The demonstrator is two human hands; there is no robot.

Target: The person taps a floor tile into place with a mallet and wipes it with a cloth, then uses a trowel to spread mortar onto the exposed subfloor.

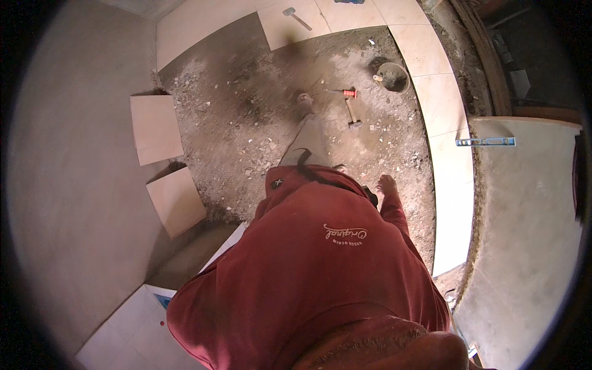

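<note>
White lettering marks the red sweatshirt [308, 259]. Beside it hangs the right hand [387, 184], fingers apart or together, I cannot tell; the hammer [351, 113] lies farther, leftward, on rubble-strewn floor [246, 132].

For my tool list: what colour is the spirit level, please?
The spirit level is mostly blue, best seen in the head view.

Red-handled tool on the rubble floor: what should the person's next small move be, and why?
Probably lower the right hand toward the red-handled tool and the hammer: that hand appears empty, and both tools lie loose and close together on the debris-strewn floor, ahead of the person. The left hand is out of sight.
</note>
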